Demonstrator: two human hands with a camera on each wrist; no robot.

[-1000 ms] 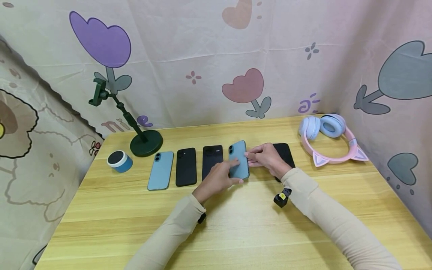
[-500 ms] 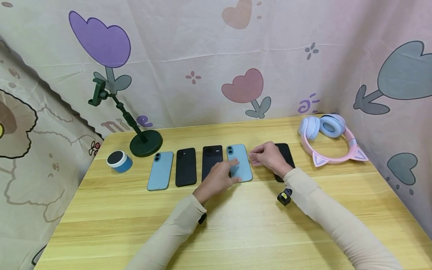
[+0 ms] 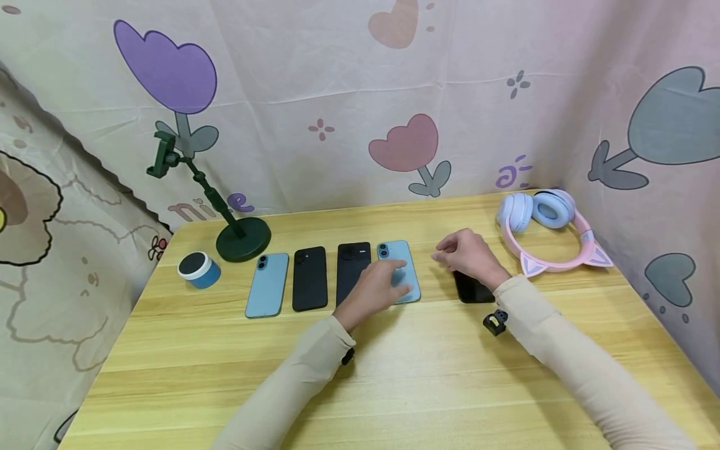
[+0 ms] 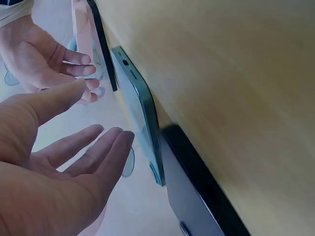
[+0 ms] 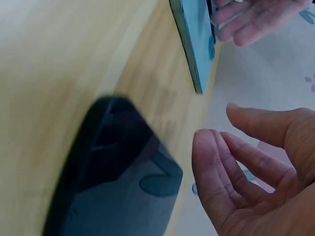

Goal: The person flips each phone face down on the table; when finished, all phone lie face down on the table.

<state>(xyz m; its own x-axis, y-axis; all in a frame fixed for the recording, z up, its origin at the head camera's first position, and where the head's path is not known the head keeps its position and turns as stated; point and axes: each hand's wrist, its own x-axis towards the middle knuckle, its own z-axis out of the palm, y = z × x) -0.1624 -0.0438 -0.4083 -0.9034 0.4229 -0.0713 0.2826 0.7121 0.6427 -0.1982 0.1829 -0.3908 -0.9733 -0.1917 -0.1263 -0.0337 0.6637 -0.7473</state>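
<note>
My left hand (image 3: 372,289) hovers over the light blue phone (image 3: 400,249), thumb and fingers spread apart. In the left wrist view, a space shows between that hand's fingers and the phone, which lies back up on the wooden table. My right hand (image 3: 469,255) is held above the black phone (image 3: 472,291) on the right, fingers loosely bent with nothing between them. That phone's glossy screen (image 5: 123,206) faces up in the right wrist view. Left of the light blue phone lie a dark grey phone (image 3: 350,272), a black phone (image 3: 310,281) and another light blue phone (image 3: 267,286), backs up.
A dark green phone stand (image 3: 243,240) rises at the back left, beside a small blue jar (image 3: 204,275) with a white-rimmed black top. Pink cat-ear headphones (image 3: 554,265) lie at the back right. A patterned cloth (image 3: 315,75) hangs behind the table (image 3: 405,381).
The light blue phone, earlier raised and tilted between both hands, now lies flat in the row. My right hand has let go and moved right; the left has lifted off it.
</note>
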